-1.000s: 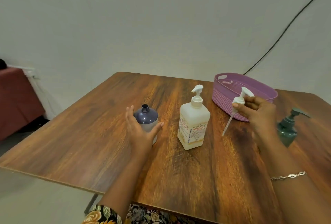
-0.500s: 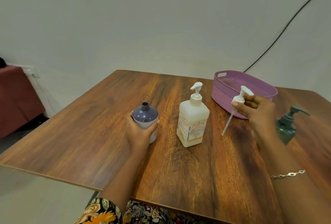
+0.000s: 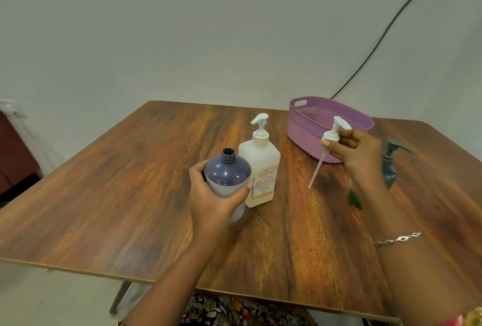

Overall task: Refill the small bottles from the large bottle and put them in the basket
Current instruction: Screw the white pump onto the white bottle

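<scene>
Currently the left hand (image 3: 211,203) grips a dark blue-grey round plastic bottle (image 3: 227,171), fingers and thumb curled round its body. Its threaded neck is uncapped and points up. Its base is hidden behind the hand, so contact with the brown wood-grain bench (image 3: 130,182) cannot be confirmed. Just beside it on the right stands a white square plastic pump bottle (image 3: 260,169) with a printed label, upright on the bench, pump fitted. The right hand (image 3: 357,153) pinches a loose white pump head (image 3: 331,138), held above the bench with its clear dip tube slanting down and left. Behind that hand sits a purple woven-pattern plastic basket (image 3: 307,122); no bottle shows inside it. A dark green pump bottle (image 3: 391,166) stands to the right, partly covered by the right hand. A silver chain bracelet (image 3: 397,239) circles the right wrist.
</scene>
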The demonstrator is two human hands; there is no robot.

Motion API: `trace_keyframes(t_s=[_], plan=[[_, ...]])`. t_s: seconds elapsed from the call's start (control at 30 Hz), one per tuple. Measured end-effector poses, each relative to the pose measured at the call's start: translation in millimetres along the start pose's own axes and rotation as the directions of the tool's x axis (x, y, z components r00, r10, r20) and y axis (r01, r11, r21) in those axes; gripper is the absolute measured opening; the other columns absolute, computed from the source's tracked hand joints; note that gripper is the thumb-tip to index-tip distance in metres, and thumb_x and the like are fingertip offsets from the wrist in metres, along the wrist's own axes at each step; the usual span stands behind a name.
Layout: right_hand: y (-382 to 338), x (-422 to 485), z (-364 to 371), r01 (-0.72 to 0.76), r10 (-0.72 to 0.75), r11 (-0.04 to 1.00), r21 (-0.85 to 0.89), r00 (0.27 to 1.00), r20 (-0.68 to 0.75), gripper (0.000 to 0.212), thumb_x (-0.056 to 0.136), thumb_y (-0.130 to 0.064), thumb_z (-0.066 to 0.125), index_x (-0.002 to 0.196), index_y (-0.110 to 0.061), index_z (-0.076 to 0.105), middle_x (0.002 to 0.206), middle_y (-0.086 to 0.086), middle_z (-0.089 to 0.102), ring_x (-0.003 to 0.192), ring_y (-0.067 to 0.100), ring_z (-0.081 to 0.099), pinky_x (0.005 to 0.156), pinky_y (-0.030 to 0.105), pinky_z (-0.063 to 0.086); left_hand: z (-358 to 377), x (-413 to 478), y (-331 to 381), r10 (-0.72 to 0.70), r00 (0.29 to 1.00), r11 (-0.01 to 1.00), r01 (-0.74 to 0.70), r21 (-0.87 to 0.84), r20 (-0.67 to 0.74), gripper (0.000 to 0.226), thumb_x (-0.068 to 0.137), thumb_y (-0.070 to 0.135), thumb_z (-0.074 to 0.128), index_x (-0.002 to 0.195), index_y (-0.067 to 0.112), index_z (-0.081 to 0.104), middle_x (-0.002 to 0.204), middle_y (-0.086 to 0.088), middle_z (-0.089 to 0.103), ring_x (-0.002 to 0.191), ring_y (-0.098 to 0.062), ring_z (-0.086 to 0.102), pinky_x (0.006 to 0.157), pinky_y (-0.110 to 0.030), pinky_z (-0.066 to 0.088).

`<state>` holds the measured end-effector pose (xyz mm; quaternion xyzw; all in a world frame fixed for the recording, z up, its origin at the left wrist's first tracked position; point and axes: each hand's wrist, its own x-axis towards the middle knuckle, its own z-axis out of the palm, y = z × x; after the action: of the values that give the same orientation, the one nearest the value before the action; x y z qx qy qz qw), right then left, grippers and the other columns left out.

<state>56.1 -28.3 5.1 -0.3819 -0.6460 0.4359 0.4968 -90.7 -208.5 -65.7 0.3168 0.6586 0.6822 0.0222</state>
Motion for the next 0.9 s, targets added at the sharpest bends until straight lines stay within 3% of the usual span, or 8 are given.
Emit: trace_keyframes(t_s=[0.1, 0.23, 0.43, 0.6, 0.73, 0.9], plan=[[1.0, -0.7, -5.3, -0.004, 0.004, 1.0, -0.002, 1.0, -0.01, 0.047, 0.076, -0.005, 0.072, 0.121, -0.003, 0.058, 0.105, -0.001, 0.062, 0.096, 0.014, 0.062, 0.083, 0.028, 0.053, 8.3, -10.8, 10.9, 0.014, 0.998, 0.999, -0.012, -0.036, 0.062, 0.072, 0.047, 0.04, 0.086, 0.104, 0.037, 0.043, 0.105, 0.021, 0.054, 0.096, 0.003, 0.058, 0.075, -0.019, 0.051], [-0.8, 0.9, -13.4, -0.003, 0.004, 1.0, 0.015, 1.0, -0.021, 0.046, 0.076, -0.004, 0.072, 0.12, -0.001, 0.058, 0.101, -0.002, 0.061, 0.095, 0.014, 0.062, 0.086, 0.031, 0.052, 27.2, -22.9, 23.4, 0.023, 0.988, 0.997, -0.011, -0.082, 0.156, 0.08, 0.04, 0.05, 0.085, 0.106, 0.032, 0.044, 0.104, 0.019, 0.054, 0.094, 0.006, 0.056, 0.072, -0.01, 0.048], [-4.0, 6.1, -32.6, -0.017, 0.018, 1.0, 0.024, 0.999, -0.048, 0.043, 0.075, -0.004, 0.074, 0.116, -0.001, 0.059, 0.1, 0.003, 0.064, 0.095, 0.019, 0.064, 0.089, 0.038, 0.053, 74.5, -33.7, 25.5, 0.033, 0.945, 0.996, -0.005, -0.086, 0.325, 0.069, 0.055, 0.025, 0.088, 0.106, 0.034, 0.042, 0.106, 0.02, 0.053, 0.098, 0.005, 0.055, 0.076, -0.011, 0.049], [-11.5, 7.8, -46.3, -0.008, 0.01, 0.999, 0.035, 0.998, -0.055, 0.043, 0.075, -0.003, 0.073, 0.115, -0.001, 0.059, 0.095, -0.001, 0.063, 0.091, 0.017, 0.064, 0.086, 0.033, 0.054, 110.2, -38.2, 24.8, 0.013, 0.905, 0.999, 0.007, -0.045, 0.425, 0.078, 0.057, 0.034, 0.086, 0.119, 0.026, 0.04, 0.113, 0.015, 0.051, 0.103, -0.002, 0.053, 0.078, -0.009, 0.046], [-15.8, 11.2, -55.4, 0.012, -0.009, 0.999, 0.031, 0.997, -0.077, 0.039, 0.074, -0.003, 0.074, 0.111, -0.003, 0.06, 0.097, 0.004, 0.065, 0.092, 0.019, 0.065, 0.085, 0.035, 0.055, 127.2, -38.9, 28.4, 0.011, 0.87, 1.0, 0.001, -0.024, 0.492, 0.078, 0.06, 0.033, 0.084, 0.12, 0.028, 0.035, 0.109, 0.022, 0.046, 0.099, 0.002, 0.051, 0.074, -0.002, 0.043], [-28.9, 15.0, -67.3, 0.045, -0.044, 0.999, 0.019, 0.996, -0.079, 0.032, 0.076, -0.005, 0.073, 0.104, -0.01, 0.059, 0.102, 0.005, 0.065, 0.095, 0.019, 0.064, 0.083, 0.032, 0.054, 143.3, -40.6, 25.8, -0.035, 0.867, 0.999, 0.033, 0.015, 0.496, 0.081, 0.06, 0.031, 0.085, 0.123, 0.025, 0.035, 0.118, 0.012, 0.048, 0.107, -0.004, 0.049, 0.078, -0.006, 0.041]])
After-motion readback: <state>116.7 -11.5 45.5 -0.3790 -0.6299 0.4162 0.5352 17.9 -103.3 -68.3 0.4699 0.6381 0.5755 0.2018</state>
